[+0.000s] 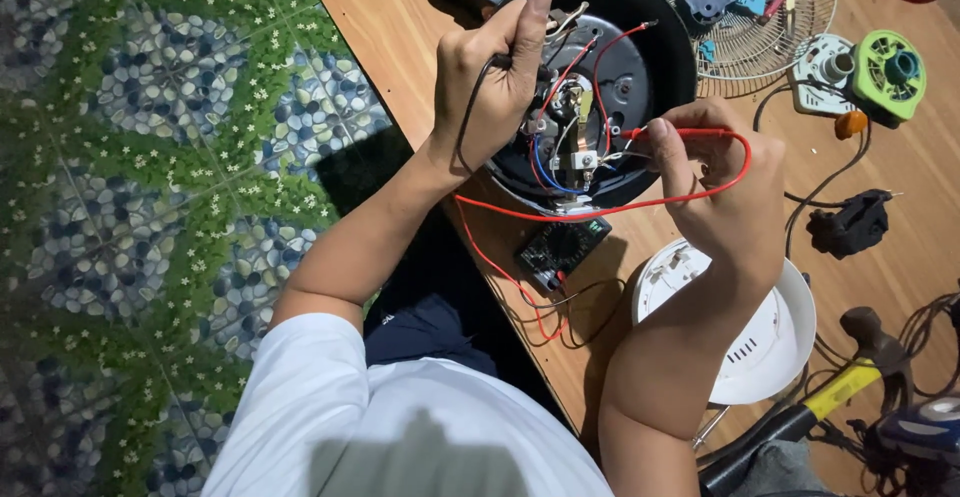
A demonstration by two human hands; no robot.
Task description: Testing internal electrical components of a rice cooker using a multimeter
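Cooker base [640, 17], black and round, flipped bottom-up on the wooden table [400, 17], right at the edge by the pebble-pattern floor [150, 157]. Wiring [570, 127] all exposed in the middle, red, blue and white. Left hand [495, 72] curled tight around a black probe lead [475, 107], tip down in the wiring but hidden behind the fingers. Right hand [720, 182] pinching a red probe [660, 135] between thumb and fingers, tip touching a terminal near the centre. Red lead [600, 209] looping back to a black multimeter [562, 247] lying just below the base. White round cover [770, 342] under the right forearm. Fan grille [790, 27] with loose parts behind, green-and-white motor piece [885, 75] to the far right, yellow-handled hammer [850, 377] down in the corner.
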